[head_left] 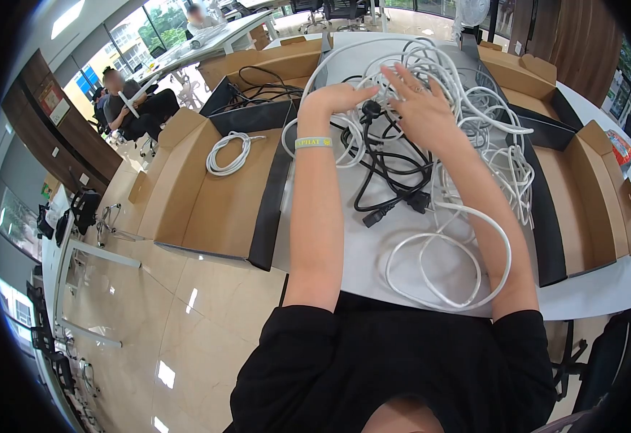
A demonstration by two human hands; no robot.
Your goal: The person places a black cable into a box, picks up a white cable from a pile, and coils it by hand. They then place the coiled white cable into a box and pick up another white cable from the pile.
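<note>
A tangled heap of white cables (474, 108) lies on the table in front of me. My right hand (420, 108) is over the heap with its fingers stretched and spread, a ring on one of them. To its left, my left hand (337, 99) bends inward at the wrist. Its visible finger is extended toward the right hand; the other fingers are largely hidden. Below both hands lies a bundle of black power cords (395, 169), with a plug (371, 110) close to the left fingertips. A looped white cable (449, 267) rests near my right forearm.
On the left, an open cardboard box (222, 209) contains one coiled white cable (229, 154); behind it another box (294, 61) contains black cables (261, 90). Open boxes (582, 195) also line the right side. A seated person (124, 101) is at the far left.
</note>
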